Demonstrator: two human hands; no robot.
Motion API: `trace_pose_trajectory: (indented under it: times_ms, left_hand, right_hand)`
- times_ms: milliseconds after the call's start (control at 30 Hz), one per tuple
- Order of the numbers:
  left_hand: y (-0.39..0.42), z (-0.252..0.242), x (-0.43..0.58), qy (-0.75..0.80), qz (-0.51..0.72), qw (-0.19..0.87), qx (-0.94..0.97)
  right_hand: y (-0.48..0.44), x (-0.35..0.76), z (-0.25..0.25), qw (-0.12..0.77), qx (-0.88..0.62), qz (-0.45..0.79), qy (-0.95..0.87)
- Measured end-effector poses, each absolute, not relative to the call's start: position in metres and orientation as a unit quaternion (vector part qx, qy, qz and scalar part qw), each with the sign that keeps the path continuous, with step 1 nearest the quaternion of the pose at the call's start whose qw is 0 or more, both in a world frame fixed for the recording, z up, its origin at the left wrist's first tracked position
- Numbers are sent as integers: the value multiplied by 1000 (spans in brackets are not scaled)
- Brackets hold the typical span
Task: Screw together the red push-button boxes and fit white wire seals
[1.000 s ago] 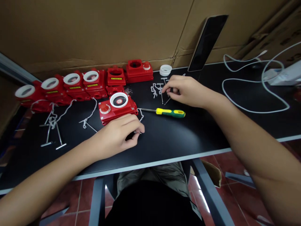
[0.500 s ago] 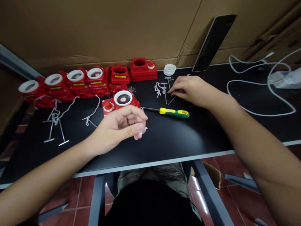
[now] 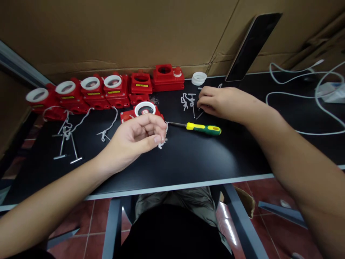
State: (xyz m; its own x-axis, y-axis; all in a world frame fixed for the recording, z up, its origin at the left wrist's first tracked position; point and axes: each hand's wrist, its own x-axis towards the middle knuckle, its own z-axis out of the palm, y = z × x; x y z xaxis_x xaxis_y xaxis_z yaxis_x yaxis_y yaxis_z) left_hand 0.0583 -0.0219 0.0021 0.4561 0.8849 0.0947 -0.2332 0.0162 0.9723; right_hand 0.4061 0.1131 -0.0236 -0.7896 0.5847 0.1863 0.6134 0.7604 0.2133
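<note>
My left hand [image 3: 137, 135] is curled, thumb against fingers, with a short white cord [image 3: 161, 145] hanging from its fingertips. Behind it sits a red box [image 3: 129, 115] with a white ring [image 3: 145, 108], partly covered by the hand. Farther right, my right hand [image 3: 222, 104] has its fingers closed at the thin T-shaped metal rods; one rod tip [image 3: 199, 115] pokes out below them, and the grip itself is mostly hidden. Beside those fingers lies another T-shaped rod [image 3: 193, 104] with white cord [image 3: 184, 101]. A yellow and green screwdriver [image 3: 204, 128] rests between my hands.
Several red boxes [image 3: 93, 97] with white rings line the back left. Corded T-shaped rods [image 3: 74, 147] lie in front of them. White rings [image 3: 198, 78] stand by the cardboard wall, where a phone-like black slab [image 3: 252, 46] leans. A white cable [image 3: 304, 95] loops at right.
The view has shifted slightly, so the table's things appear farther right. My right fingers now cover more of the rods. More white cord shows below my left fingertips.
</note>
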Motion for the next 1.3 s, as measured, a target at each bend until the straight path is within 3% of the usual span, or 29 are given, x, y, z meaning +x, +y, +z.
trace_pose_trajectory:
  times_ms: [400,1300]
  left_hand:
    - [-21,-2,59,266,396,654,587]
    - [-19,-2,57,295,342,628,634]
  right_hand:
    - [115,409,-23,60,-316,-65,-945]
    - [124,406,-27,66,-352,-112,-927]
